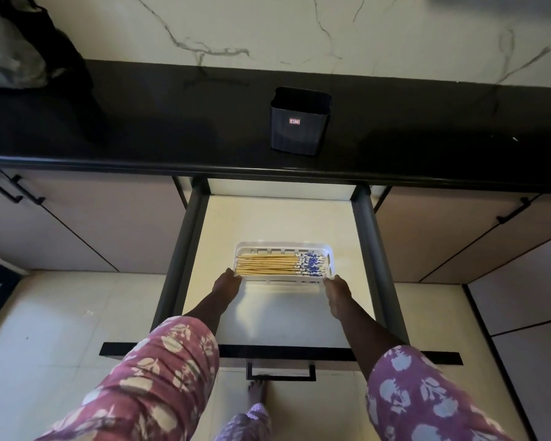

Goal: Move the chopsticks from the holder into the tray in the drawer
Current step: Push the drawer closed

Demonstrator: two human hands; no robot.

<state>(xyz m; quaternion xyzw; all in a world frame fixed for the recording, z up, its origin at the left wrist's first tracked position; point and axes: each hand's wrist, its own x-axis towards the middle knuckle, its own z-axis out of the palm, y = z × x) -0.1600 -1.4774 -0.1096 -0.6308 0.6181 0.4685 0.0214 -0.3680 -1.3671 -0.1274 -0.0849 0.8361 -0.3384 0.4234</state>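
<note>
Several wooden chopsticks (268, 265) with blue-and-white patterned ends lie side by side in a white slotted tray (283, 246) inside the open drawer (363, 237). My left hand (226, 286) grips the tray's near left corner. At the near right corner, my right hand (337, 291) holds the tray's edge. The dark square holder (299, 122) stands upright on the black countertop above the drawer; no chopsticks show above its rim.
The drawer's dark front panel and handle (280, 372) are close to my body. Closed cabinet doors with black handles (13, 189) flank the drawer. A dark bag (29, 49) sits at the counter's far left. My foot (258, 393) rests on the tiled floor.
</note>
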